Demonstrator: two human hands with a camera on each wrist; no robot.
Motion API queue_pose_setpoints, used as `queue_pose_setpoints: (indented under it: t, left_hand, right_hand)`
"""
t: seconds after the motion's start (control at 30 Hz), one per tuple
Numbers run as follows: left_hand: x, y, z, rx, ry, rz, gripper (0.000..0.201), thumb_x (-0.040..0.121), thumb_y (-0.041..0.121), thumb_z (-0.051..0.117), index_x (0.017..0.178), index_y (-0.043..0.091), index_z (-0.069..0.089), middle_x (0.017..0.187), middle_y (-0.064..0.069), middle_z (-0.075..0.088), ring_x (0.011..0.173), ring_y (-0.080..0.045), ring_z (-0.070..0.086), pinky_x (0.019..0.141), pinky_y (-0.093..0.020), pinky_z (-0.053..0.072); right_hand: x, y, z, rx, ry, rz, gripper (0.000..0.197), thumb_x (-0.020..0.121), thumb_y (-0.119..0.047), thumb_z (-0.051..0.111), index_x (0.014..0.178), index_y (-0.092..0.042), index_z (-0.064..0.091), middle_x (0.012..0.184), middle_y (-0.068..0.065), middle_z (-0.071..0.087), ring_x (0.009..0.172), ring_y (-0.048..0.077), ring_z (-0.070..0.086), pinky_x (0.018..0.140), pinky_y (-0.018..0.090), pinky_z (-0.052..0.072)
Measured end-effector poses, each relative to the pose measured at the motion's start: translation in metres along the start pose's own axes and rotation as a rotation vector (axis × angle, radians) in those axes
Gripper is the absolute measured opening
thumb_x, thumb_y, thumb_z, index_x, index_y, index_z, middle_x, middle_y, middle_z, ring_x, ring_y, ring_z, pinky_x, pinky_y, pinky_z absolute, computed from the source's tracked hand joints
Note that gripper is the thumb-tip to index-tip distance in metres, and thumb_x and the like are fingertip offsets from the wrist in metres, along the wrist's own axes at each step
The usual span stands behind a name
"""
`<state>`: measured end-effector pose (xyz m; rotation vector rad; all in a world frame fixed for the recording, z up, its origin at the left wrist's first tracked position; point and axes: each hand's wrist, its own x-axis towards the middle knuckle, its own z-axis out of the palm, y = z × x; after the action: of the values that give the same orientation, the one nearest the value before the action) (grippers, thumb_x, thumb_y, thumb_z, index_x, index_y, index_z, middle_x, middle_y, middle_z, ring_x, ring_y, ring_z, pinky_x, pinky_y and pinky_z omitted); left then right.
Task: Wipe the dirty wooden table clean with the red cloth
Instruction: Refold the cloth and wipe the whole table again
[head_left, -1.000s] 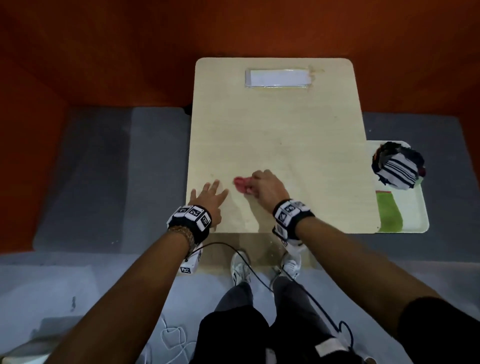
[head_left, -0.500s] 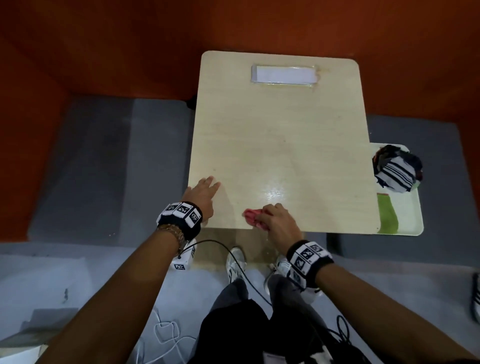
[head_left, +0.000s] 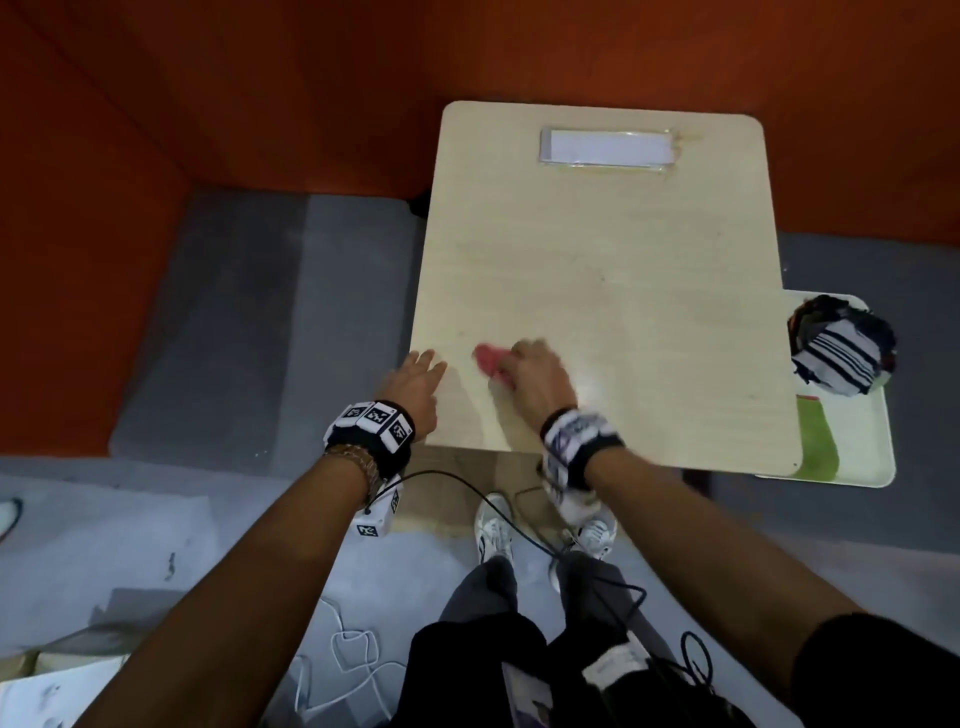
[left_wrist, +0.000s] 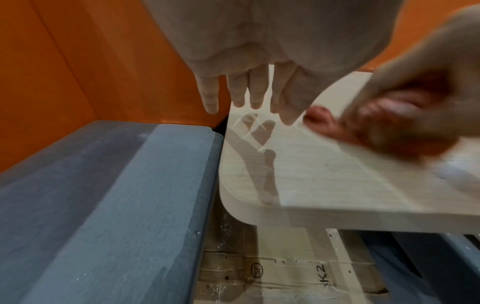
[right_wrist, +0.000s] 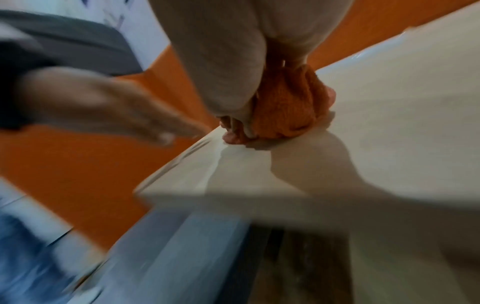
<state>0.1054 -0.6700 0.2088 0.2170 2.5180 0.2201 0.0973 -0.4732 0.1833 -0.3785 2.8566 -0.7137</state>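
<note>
At the near left corner of the wooden table (head_left: 597, 291) we see the left hand (head_left: 413, 382) with its fingers (left_wrist: 235, 90) straight and slightly spread, holding nothing, reaching over the table's left edge. Just to its right, on the tabletop, the right hand (head_left: 535, 379) has its fingers curled round the bunched red cloth (head_left: 491, 358), pressing it on the wood; this part is motion-blurred. Farther back, near the table's far edge, lies a white rectangular label (head_left: 605, 147). Beside the table's right edge sits a tray (head_left: 857, 447) carrying striped fabric (head_left: 841, 353).
</note>
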Motion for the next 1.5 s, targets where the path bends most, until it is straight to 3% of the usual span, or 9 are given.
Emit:
queue_pose_setpoints:
  t: [0.17, 0.43, 0.6, 0.77, 0.93, 1.13, 1.27, 1.33, 1.5]
  left_hand:
    - [0.006, -0.001, 0.012, 0.072, -0.041, -0.013, 0.063, 0.095, 0.016, 0.046, 0.152, 0.018, 0.018, 0.162, -0.007, -0.001, 0.149, -0.028, -0.001, 0.119, -0.051, 0.015]
    - [0.007, -0.005, 0.022, 0.194, -0.061, -0.048, 0.066, 0.095, 0.029, 0.047, 0.152, 0.028, 0.012, 0.161, -0.006, -0.012, 0.148, -0.031, -0.011, 0.118, -0.056, 0.007]
    - [0.006, -0.008, 0.017, 0.132, -0.098, -0.071, 0.068, 0.094, 0.027, 0.047, 0.152, 0.033, 0.012, 0.162, -0.004, -0.01, 0.149, -0.028, -0.009, 0.119, -0.054, 0.005]
    - [0.007, -0.012, 0.001, 0.005, -0.088, -0.05, 0.065, 0.094, 0.021, 0.05, 0.152, 0.021, 0.021, 0.162, -0.004, 0.002, 0.149, -0.022, 0.006, 0.121, -0.043, 0.013]
    - [0.013, -0.012, -0.007, -0.062, -0.018, -0.06, 0.056, 0.099, 0.016, 0.043, 0.152, 0.014, 0.023, 0.162, -0.001, 0.009, 0.148, -0.022, 0.012, 0.121, -0.037, 0.016]
    - [0.019, -0.016, 0.001, -0.105, -0.014, -0.062, 0.053, 0.098, 0.019, 0.043, 0.15, 0.018, 0.03, 0.162, 0.0, 0.008, 0.148, -0.022, 0.015, 0.12, -0.035, 0.021]
    - [0.019, -0.02, 0.005, -0.13, -0.011, -0.049, 0.055, 0.098, 0.011, 0.038, 0.151, 0.018, 0.026, 0.162, 0.001, 0.005, 0.149, -0.018, 0.009, 0.121, -0.034, 0.017]
    - [0.017, -0.022, 0.007, -0.18, 0.0, -0.054, 0.057, 0.096, 0.007, 0.039, 0.151, 0.018, 0.027, 0.162, 0.002, 0.007, 0.149, -0.018, 0.011, 0.121, -0.034, 0.018]
    - [0.013, -0.02, 0.011, -0.124, -0.019, -0.047, 0.068, 0.096, 0.011, 0.045, 0.154, 0.017, 0.01, 0.162, -0.001, 0.0, 0.15, -0.02, 0.006, 0.122, -0.037, 0.017]
  right_hand:
    - [-0.056, -0.004, -0.001, -0.021, -0.139, -0.203, 0.028, 0.089, -0.021, 0.054, 0.108, -0.01, 0.072, 0.084, 0.011, 0.063, 0.074, 0.03, 0.055, 0.056, 0.039, 0.051]
    - [-0.018, 0.073, -0.051, -0.148, 0.038, 0.2, 0.022, 0.087, -0.011, 0.058, 0.106, -0.014, 0.069, 0.086, 0.013, 0.056, 0.083, 0.034, 0.056, 0.065, 0.038, 0.05]
    - [-0.057, -0.02, 0.018, 0.143, -0.119, -0.133, 0.03, 0.092, -0.032, 0.052, 0.102, -0.013, 0.073, 0.081, -0.019, 0.055, 0.074, -0.01, 0.053, 0.07, 0.015, 0.044]
    - [-0.022, -0.057, 0.036, 0.11, -0.13, -0.21, 0.018, 0.078, -0.022, 0.076, 0.093, -0.012, 0.074, 0.082, 0.009, 0.059, 0.075, 0.031, 0.056, 0.058, 0.038, 0.048]
    - [-0.074, 0.02, -0.003, 0.068, -0.1, 0.013, 0.028, 0.094, -0.032, 0.054, 0.12, -0.034, 0.065, 0.099, -0.004, 0.055, 0.084, 0.016, 0.053, 0.07, 0.024, 0.046]
    - [-0.105, 0.071, -0.028, 0.057, 0.092, 0.401, 0.028, 0.081, -0.007, 0.068, 0.109, -0.013, 0.071, 0.089, 0.003, 0.058, 0.075, 0.018, 0.054, 0.068, 0.033, 0.051]
    - [-0.059, -0.007, 0.013, 0.167, -0.004, 0.089, 0.028, 0.095, -0.038, 0.06, 0.092, -0.011, 0.066, 0.079, -0.008, 0.063, 0.063, 0.0, 0.058, 0.061, 0.02, 0.053]
    - [-0.026, -0.034, 0.032, 0.193, -0.028, -0.052, 0.028, 0.092, -0.035, 0.063, 0.09, -0.007, 0.065, 0.08, 0.005, 0.063, 0.069, 0.017, 0.064, 0.059, 0.039, 0.056]
    - [0.056, -0.029, 0.02, -0.031, -0.055, -0.168, 0.022, 0.086, -0.02, 0.065, 0.107, -0.016, 0.07, 0.091, 0.008, 0.057, 0.084, 0.03, 0.054, 0.064, 0.042, 0.05]
